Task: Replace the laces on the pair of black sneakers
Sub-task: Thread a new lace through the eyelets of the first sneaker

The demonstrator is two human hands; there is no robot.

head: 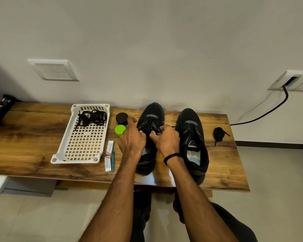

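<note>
Two black sneakers stand toes-to-wall on the wooden table (33,137). The left sneaker (151,114) is laced across its eyelets. My left hand (132,138) rests on its left side, fingers curled at the lace. My right hand (165,139) pinches a black lace end (158,129) over the tongue. The right sneaker (192,137) shows no lace over its tongue. A coiled black lace (219,134) lies at the table's right end. Several black laces (92,117) are bunched in a white perforated tray (85,147).
A black round container (122,118) and a green lid (120,130) sit between the tray and the left sneaker. Two small packets (109,147) and a teal pen lie near the front edge. A wall socket with a black cable (269,110) is at right.
</note>
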